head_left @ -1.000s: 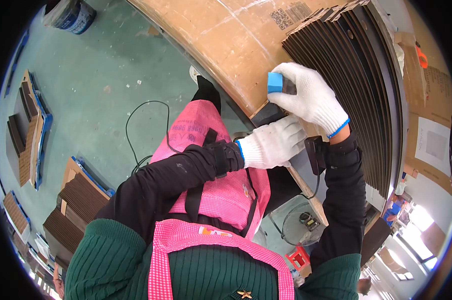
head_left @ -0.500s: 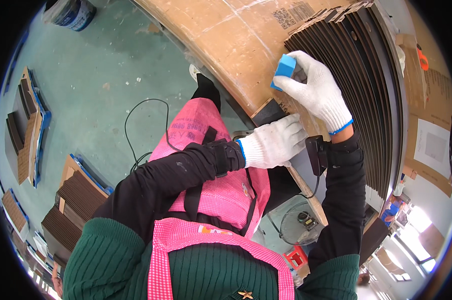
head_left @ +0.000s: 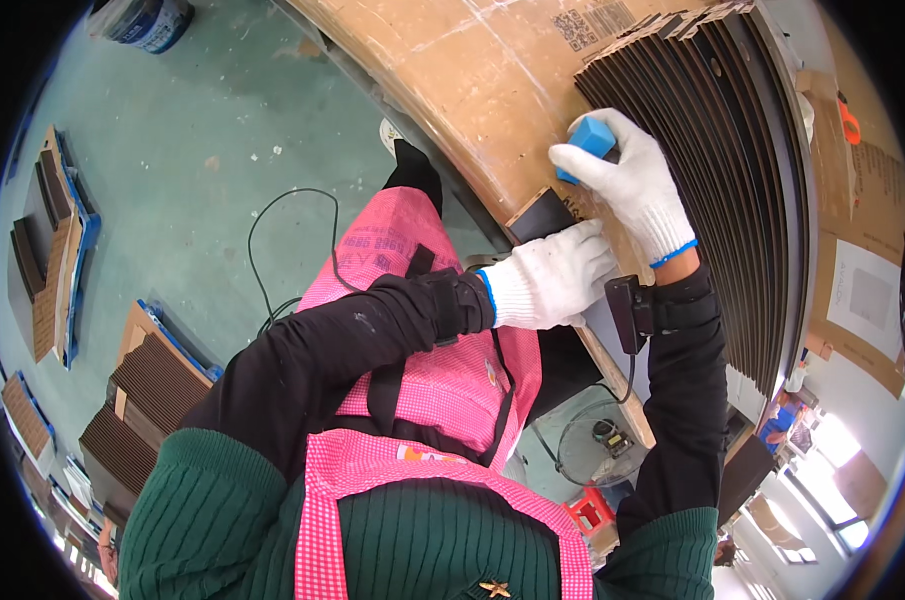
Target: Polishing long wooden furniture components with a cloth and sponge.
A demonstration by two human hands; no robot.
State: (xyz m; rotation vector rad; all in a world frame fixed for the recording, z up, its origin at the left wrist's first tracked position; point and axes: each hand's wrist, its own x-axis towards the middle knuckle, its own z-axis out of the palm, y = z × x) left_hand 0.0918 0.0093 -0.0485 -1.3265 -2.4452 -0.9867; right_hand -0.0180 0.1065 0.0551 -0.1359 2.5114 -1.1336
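Blue block [head_left: 592, 138], gripped between thumb and curled fingers of gloved right hand [head_left: 633, 185], over brown cardboard surface [head_left: 478, 105], beside row of dark panels [head_left: 708, 180]. Across dark board [head_left: 541, 216], near block but apart from it: gloved left hand [head_left: 555, 276], palm down, fingers together and slightly bent; cannot tell whether clasped around edge, with underside hidden. Along left, on green floor [head_left: 243, 120]: looped black cable [head_left: 313, 189] and, farther off, bucket [head_left: 151, 26].

A head-worn fisheye looks steeply down: chest [head_left: 413, 540] near, left hand [head_left: 555, 275] and right hand [head_left: 635, 185] farther. Floor [head_left: 223, 130] spreads left.
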